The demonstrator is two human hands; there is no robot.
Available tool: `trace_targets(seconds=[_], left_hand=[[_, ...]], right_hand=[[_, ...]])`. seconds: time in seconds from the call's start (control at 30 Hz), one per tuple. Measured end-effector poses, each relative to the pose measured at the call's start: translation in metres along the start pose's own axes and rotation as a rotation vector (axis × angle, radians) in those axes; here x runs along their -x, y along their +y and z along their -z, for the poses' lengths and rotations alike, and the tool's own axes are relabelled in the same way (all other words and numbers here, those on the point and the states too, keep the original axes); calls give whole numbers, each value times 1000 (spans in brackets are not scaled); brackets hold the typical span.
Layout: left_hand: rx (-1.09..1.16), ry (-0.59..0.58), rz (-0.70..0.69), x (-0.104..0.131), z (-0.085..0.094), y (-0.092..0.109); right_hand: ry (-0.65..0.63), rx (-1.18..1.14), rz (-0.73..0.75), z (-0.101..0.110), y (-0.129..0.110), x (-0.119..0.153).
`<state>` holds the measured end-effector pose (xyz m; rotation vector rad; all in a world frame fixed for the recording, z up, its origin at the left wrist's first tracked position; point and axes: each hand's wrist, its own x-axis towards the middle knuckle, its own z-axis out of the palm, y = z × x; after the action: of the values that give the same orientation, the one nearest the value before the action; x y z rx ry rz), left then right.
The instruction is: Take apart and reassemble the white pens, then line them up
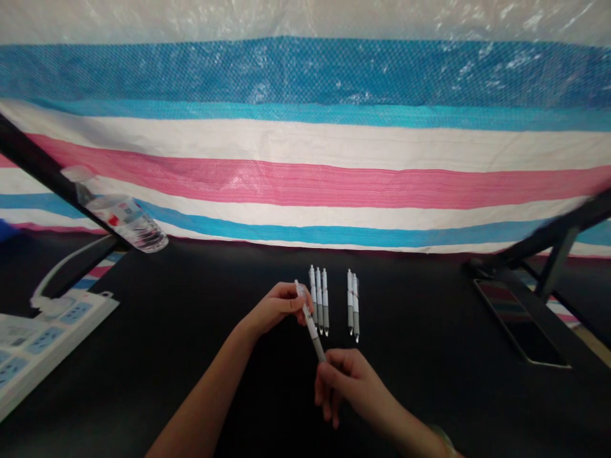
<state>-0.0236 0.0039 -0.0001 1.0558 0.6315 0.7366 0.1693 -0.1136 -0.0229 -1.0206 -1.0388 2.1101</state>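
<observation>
Starting at left along a black tabletop [157,318], striped sheet [305,143] stretched right across the upper frame. In at lower left: a white power strip [45,340], plug [50,306] pushed in, cord [57,267] curving upward. Above that, slanting down from the left edge, a black bar [48,175], and alongside, a clear bottle [128,222], tilted in view.

On to lower centre, and straight into the action! Reaching in from below, left hand [286,304], thumb and fingers closed round the upper, white part of a pen [311,326], tilted, button end toward upper left. Right behind those fingertips in view, three more pens [319,292], side by side; touching the hand or not, impossible to tell. Then right hand [346,375], pinching that same tilted pen by the grey end. So: hands apart from each other, yet both clamped on it.

Past that, right of centre, two more pens [350,302], close together, tips down. Low down, a greenish band [443,437] at the right wrist. And over at right, a black support [554,232], with a dark-screened phone [520,324] lying just below.
</observation>
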Motion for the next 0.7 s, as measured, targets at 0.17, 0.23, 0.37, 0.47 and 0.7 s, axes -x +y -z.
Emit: trace_targets(seconds=[0.17,0.23,0.37,0.47,0.7], left_hand=[[-5,-33,-21,-1,-2,-4],[-4,-40,-25,-1,-3,-5],[-16,-60,-56,0,-6,-4],[-57,-42,-84,1,-7,-3],[-4,187,-160,-1,-9,-4]], right_hand=[[-36,-92,-41,-1,-1,1],[-49,-141,-51,-1,0,0],[-12,-214,-65,0,-1,-1],[10,-251,-51,0,-5,-1],[-15,-359,-19,-1,-14,2]])
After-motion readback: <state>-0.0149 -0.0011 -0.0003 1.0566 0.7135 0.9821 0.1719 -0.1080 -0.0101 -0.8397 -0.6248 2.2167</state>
